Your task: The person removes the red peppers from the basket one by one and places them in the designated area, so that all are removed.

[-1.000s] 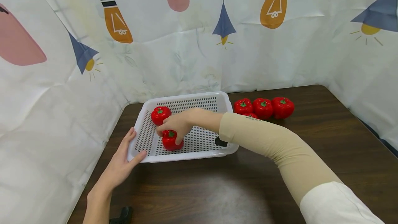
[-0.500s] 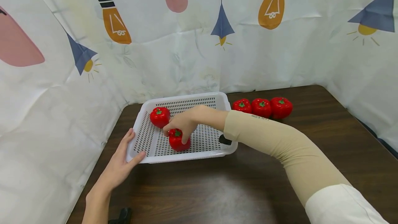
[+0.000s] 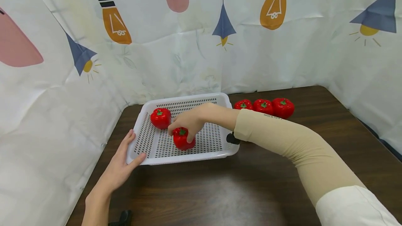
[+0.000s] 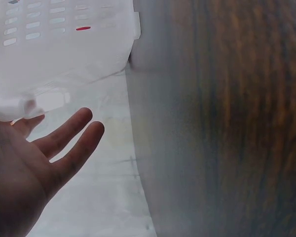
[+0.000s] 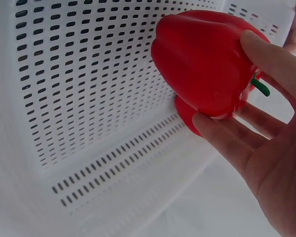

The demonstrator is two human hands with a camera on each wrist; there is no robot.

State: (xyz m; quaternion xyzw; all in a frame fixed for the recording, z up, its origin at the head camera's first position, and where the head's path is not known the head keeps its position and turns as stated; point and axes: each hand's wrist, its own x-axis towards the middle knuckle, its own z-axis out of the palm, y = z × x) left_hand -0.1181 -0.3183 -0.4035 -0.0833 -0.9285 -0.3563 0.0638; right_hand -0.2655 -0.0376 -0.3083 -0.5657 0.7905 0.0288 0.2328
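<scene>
Pinching the red pepper (image 3: 184,143) round its stem end, thumb opposite fingers, the right hand (image 3: 191,119) has it directly beneath, inside the white basket (image 3: 194,156); the left hand (image 3: 120,162) touches that basket's corner, fingers spread. The red pepper looks light and stiff, its glossy skin perhaps slippery, so its shoulders should hold best.

A glossy red bell pepper (image 3: 183,143) with a green stem is located inside the basket (image 3: 188,158), stem side up, gripped between the thumb and fingers of the right hand (image 3: 191,118). The basket is white, shallow, rectangular and perforated, positioned on the tabletop (image 3: 194,191). The left hand (image 3: 119,166) touches its left end. A second red pepper (image 3: 161,118) sits inside, left of the right hand.
</scene>
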